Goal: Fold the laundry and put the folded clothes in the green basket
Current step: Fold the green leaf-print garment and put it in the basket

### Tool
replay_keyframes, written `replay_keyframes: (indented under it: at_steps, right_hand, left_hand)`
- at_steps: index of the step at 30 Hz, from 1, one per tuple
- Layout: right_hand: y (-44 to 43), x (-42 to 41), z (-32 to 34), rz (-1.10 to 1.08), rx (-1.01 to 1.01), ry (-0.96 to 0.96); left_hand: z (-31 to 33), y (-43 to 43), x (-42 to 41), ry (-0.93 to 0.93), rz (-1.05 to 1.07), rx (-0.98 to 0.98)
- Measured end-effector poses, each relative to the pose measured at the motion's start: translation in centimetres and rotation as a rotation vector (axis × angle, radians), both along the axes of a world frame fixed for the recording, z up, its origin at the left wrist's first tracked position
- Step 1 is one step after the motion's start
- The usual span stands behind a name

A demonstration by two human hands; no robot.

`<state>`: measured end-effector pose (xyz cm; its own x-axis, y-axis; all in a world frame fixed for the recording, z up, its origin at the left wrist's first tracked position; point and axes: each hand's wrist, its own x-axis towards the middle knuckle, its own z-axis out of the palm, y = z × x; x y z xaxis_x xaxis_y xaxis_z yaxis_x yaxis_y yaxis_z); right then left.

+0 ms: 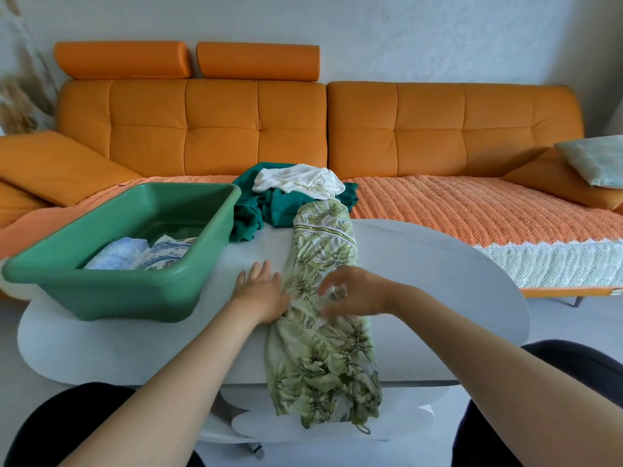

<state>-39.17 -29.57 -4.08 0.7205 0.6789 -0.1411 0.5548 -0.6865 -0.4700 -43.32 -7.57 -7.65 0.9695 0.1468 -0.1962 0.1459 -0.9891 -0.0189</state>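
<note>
A long green leaf-print garment (323,318) lies lengthwise down the middle of the white table (438,281), its near end hanging over the front edge. My left hand (261,293) lies flat with straight fingers at the garment's left edge. My right hand (354,291) hovers over the cloth with curled fingers that pinch a fold of it; blur hides the fingertips. The green basket (202,237) stands on the table's left side and holds a light blue folded piece (116,254) and a blue-patterned white one (168,252).
A heap of teal cloth (269,207) topped by a white garment (300,180) sits at the table's far edge. Behind runs an orange sofa (303,123) with a woven orange cover and a pale cushion (596,160) at right. My dark-clad knees frame the table's near edge.
</note>
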Motion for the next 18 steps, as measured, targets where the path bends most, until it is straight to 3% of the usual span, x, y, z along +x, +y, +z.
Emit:
replay_keyframes:
  at_steps: [2,5,7,11,14,18]
  right_hand:
    - [0.7,0.9,-0.9,-0.107,-0.005,-0.211]
    - [1.8,1.5,-2.3,-0.123,-0.111,-0.295]
    - [1.9,1.8,-3.2,-0.102,-0.134,-0.242]
    - [0.4,2.6,-5.4,-0.100,-0.263,-0.248]
    - [0.0,2.4,-5.7,-0.110,-0.285,-0.244]
    - [0.0,0.6,-5.2,-0.022,-0.297,-0.305]
  left_hand:
    - [1.3,-0.8,0.2,-0.182,-0.022,0.023]
    - [2.6,-3.2,0.1,-0.453,-0.146,-0.302]
    - [2.5,-4.6,-0.2,-0.344,-0.236,-0.457]
    - [-0.1,-4.5,-2.0,0.039,-0.376,-0.264]
    - [-1.8,-3.0,-4.1,0.060,-0.484,-0.151]
    - [-1.7,-2.3,-6.1,0.095,-0.505,-0.144]
